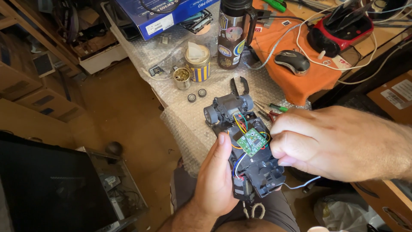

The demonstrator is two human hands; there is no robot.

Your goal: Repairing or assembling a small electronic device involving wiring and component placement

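Below the camera, over the person's lap, the left hand (216,180) is closed around the rear of a small toy car chassis (246,146), with the thumb lying along its side, so that the open top faces up and stays steady. The right hand (339,144) comes from the right with its fingers curled together at the chassis edge, near the green circuit board (252,141); I cannot tell if it pinches a wire or some small part. Coloured wires (239,124) run from the board to the front axle block (227,107). The front of the chassis rests on the bubble wrap (189,124) that covers the counter, probably as a soft support. Just beside it lie small screwdrivers (274,107), close for reach. Two loose little wheels (196,95) sit further up, near a brass cup (182,77) and a striped tin (197,62). Behind stand a dark bottle (234,34) and a computer mouse (292,61) on an orange cloth (313,79).
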